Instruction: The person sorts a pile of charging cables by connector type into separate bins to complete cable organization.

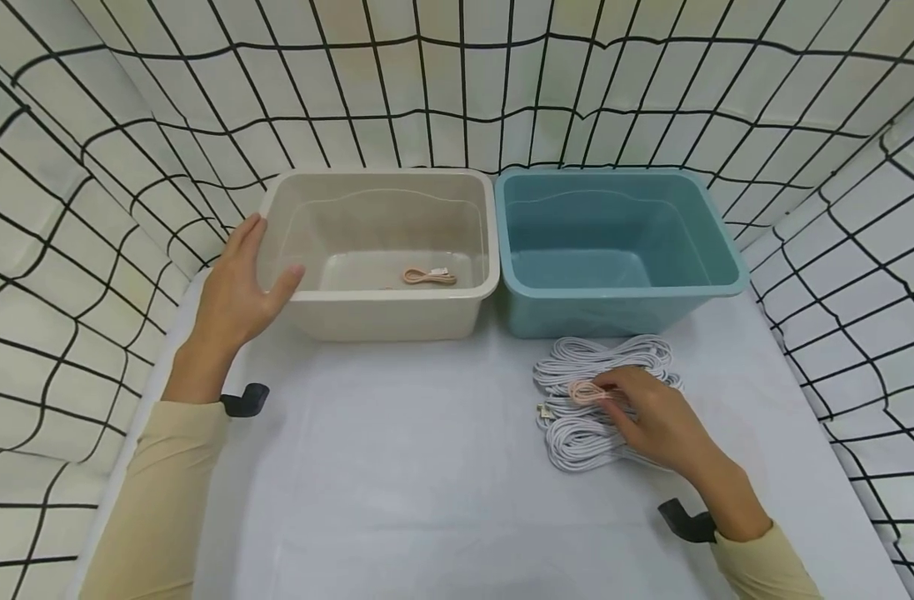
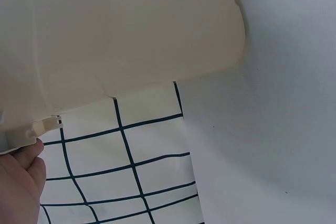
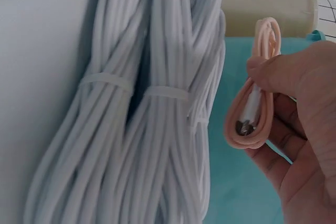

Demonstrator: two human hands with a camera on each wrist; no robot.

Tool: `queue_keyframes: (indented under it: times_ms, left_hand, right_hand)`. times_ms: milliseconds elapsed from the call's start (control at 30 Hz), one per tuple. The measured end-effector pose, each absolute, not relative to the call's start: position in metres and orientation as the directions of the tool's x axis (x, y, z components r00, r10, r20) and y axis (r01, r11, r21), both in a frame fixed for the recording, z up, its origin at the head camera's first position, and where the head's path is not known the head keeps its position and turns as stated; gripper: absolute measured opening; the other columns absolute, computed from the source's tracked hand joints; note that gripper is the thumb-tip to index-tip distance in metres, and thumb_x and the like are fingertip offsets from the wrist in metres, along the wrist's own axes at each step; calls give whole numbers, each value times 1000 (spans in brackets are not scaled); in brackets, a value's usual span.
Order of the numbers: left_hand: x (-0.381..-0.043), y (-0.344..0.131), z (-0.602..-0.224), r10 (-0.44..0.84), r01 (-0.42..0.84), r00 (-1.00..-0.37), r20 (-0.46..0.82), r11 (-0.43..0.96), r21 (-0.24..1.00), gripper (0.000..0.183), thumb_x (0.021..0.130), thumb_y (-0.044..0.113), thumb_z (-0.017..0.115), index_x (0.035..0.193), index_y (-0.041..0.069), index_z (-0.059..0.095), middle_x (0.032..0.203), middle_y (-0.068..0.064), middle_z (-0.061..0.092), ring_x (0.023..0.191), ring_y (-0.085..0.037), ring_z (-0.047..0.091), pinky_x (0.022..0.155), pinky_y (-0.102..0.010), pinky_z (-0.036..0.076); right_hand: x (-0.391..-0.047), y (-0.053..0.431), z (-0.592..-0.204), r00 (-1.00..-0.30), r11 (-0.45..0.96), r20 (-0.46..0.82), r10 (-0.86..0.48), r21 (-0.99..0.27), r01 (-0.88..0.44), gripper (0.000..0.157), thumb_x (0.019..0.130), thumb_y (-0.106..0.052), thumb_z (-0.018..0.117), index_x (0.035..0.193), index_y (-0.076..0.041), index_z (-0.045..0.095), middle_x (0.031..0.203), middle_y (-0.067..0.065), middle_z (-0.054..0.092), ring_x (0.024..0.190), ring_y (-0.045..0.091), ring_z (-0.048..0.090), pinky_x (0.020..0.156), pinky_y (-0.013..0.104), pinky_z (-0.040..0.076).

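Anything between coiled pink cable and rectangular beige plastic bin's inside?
Yes: the near wall of the rectangular beige plastic bin. The coiled pink cable in the right hand would likely have to clear it. A corner of the rectangular teal plastic bin sits near the direct line.

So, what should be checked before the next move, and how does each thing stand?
1. Pink cable gripped: ok, the right hand pinches it.
2. Beige bin held: ok, the left hand grips its rim.
3. Beige bin's contents: ok, one coiled cable shows inside.
4. White cables bundled: ok, ties show around two bundles.
5. Both pink cable ends tucked in: cannot tell, only one metal plug shows.
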State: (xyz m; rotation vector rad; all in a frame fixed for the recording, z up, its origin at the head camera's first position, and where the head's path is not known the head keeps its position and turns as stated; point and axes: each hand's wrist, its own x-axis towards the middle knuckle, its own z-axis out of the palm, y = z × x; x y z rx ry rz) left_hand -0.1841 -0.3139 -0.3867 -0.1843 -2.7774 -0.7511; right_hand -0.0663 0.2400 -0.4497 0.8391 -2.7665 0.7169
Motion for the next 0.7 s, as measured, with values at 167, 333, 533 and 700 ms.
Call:
queue_keyframes:
  times_ms: [167, 333, 533, 700]
  left_hand:
    - [-183, -314, -385, 60, 194, -958, 279, 853, 484, 88, 99, 53, 57, 167, 5, 28, 174, -15, 25, 151, -51, 36, 113, -76, 34]
    - [-183, -313, -385, 65, 191, -962, 264, 855, 482, 87, 99, 52, 57, 167, 5, 28, 174, -15, 24, 151, -51, 36, 114, -75, 33]
    - [-184, -316, -384, 70, 195, -961, 267, 857, 477, 87, 99, 50, 56, 166, 2, 27, 174, -18, 24, 151, -52, 36, 114, -75, 33]
    - [-182, -316, -383, 68, 199, -958, 278, 856, 477, 88, 99, 51, 56, 166, 2, 28, 173, -17, 25, 150, -52, 37, 114, -74, 34]
  right_hand:
    - [-67, 236, -445, -834, 732, 278, -477, -399, -552, 32, 87, -2, 83, 118, -5, 73, 113, 8, 76, 99, 24, 74, 77, 44, 63]
    - [-67, 234, -443, -813, 717, 320, -486, -387, -580, 36, 84, 1, 84, 118, -4, 75, 108, 6, 77, 97, 24, 73, 78, 45, 62]
    - [-74, 229, -438, -769, 679, 363, -527, -364, -637, 35, 84, 1, 84, 117, -4, 74, 107, 5, 75, 94, 21, 72, 76, 43, 62]
    - [-81, 223, -427, -761, 675, 352, -545, -355, -647, 34, 85, 0, 83, 117, -3, 72, 108, 6, 75, 94, 22, 72, 75, 42, 62]
